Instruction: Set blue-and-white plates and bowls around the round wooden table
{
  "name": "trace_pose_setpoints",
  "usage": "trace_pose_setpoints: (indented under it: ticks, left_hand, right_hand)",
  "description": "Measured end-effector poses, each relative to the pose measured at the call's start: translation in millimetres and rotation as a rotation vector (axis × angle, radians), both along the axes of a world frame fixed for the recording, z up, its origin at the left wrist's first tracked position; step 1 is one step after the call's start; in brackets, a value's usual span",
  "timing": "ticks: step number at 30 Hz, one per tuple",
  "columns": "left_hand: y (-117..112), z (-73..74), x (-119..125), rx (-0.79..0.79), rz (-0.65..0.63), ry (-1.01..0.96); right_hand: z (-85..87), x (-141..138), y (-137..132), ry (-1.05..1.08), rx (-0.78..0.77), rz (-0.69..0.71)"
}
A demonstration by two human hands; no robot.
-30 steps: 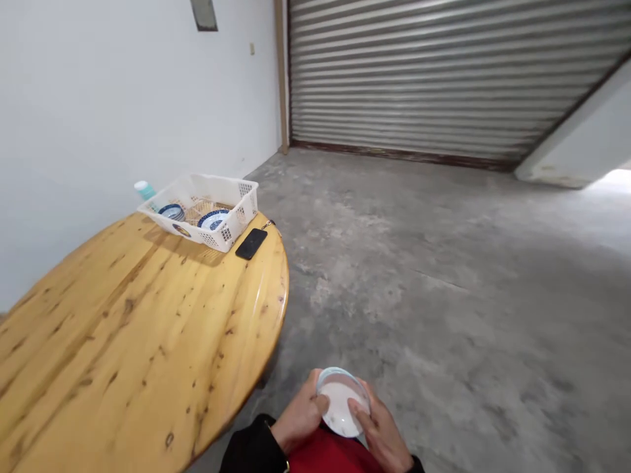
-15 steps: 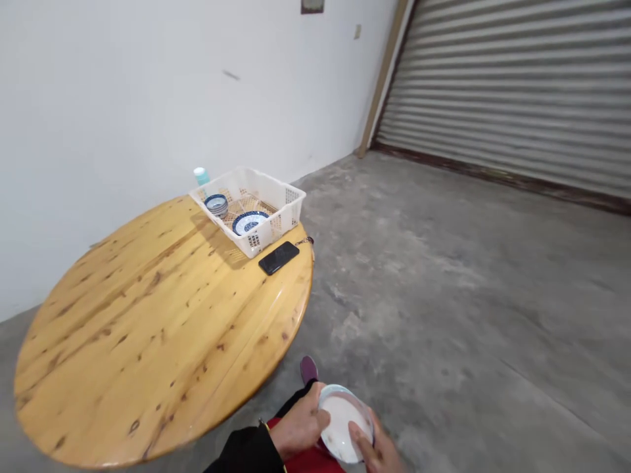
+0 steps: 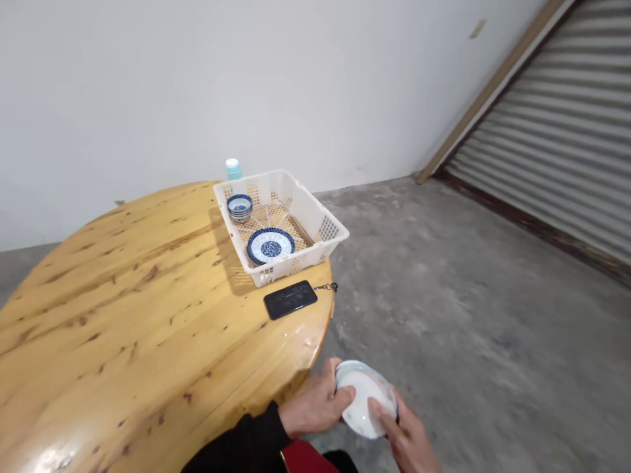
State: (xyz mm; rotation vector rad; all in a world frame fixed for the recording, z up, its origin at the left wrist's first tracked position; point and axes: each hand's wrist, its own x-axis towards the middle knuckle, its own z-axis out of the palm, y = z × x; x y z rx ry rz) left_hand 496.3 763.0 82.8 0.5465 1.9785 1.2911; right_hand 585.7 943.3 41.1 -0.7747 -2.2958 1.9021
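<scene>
Both my hands grip a white bowl (image 3: 363,412) with a pale blue edge, over the floor just off the table's near right edge. My left hand (image 3: 323,399) is closed on its left side, with the thumb pressed on the white surface. On the right side my right hand (image 3: 407,430) is closed on it too, thumb on the surface and the other fingers mostly hidden. The bowl is tilted, and whether more than one piece is stacked there I cannot tell.
On the round wooden table (image 3: 148,315) stands a white plastic basket (image 3: 323,246), holding stacked blue-and-white bowls (image 3: 240,205) and plates (image 3: 271,246). A black phone (image 3: 290,300) with a strap lies before it. A light blue bottle (image 3: 233,169) stands behind.
The view has turned left and come closer to the table and basket. The bowl has stayed in both hands, and its white surface is now tipped differently.
</scene>
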Motion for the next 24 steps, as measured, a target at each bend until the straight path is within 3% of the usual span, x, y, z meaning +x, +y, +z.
trace_pose_setpoints:
  ticks: [6,10,15,20,24]
  left_hand:
    - [-3.9,65.7,-83.7,0.127,0.156,0.079]
    - [-15.6,88.2,-134.4,0.339,0.331,0.047]
    - [-29.2,88.8,-197.5,0.422,0.574,-0.129]
    - [-29.1,78.1,-279.0,0.350,0.832,-0.249]
    - [-20.6,55.9,-357.6,0.338,0.988,-0.282]
  right_hand:
    - [75.4,-132.9,15.8,0.176,0.064,0.296]
    - [114.9,-225.5,8.9,0.224,0.044,0.534]
    - [129.7,-326.5,-19.4,0.029,-0.162,0.746]
    - [117.9,-426.6,-39.3,-0.142,-0.226,0.811]
    - [103.0,-515.8,-44.9,-0.216,-0.165,0.853]
